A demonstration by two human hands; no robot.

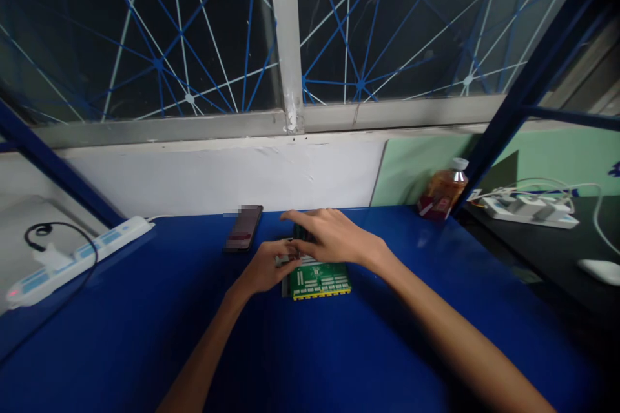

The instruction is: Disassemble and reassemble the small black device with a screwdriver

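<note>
A green circuit board (325,274) with white connectors and a yellow strip along its near edge lies on the blue tabletop. My left hand (270,264) is at the board's left side, thumb and index finger pinched around a small pale piece that is too blurred to name. Over the far part of the board, my right hand (334,235) reaches across from the right, palm down. Its index finger stretches left and its thumb is spread apart, close to my left fingertips. The right hand's other fingers and the board's far part are largely hidden.
A dark phone (243,228) lies left of the board. Farther left is a white power strip (82,261) with a black cable. At the back right stands a bottle (444,190) of amber drink. Another power strip (530,211) sits on a black surface at right.
</note>
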